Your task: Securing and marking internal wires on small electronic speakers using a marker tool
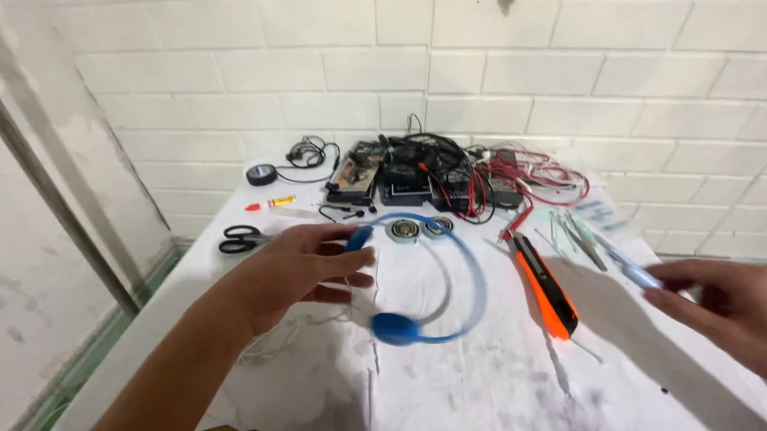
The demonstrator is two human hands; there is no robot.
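Observation:
My left hand (304, 266) holds a blue headset (455, 277) by one ear cup, its thin band arching right and down to the other blue ear cup (395, 329) above the white table cloth (460, 384). My right hand (737, 308) hovers at the right edge of the table, pinching a small clear, bluish tool (640, 275) that is blurred. An orange and black utility knife (546, 286) lies between the two hands. Two round metal speaker parts (419, 229) sit just behind the headset band.
Black scissors (242, 239) and a black tape roll (261, 173) lie at the back left. A heap of black boxes, red and black wires (468, 173) fills the back. Tweezers and thin tools (578, 233) lie at right. A white brick wall stands behind.

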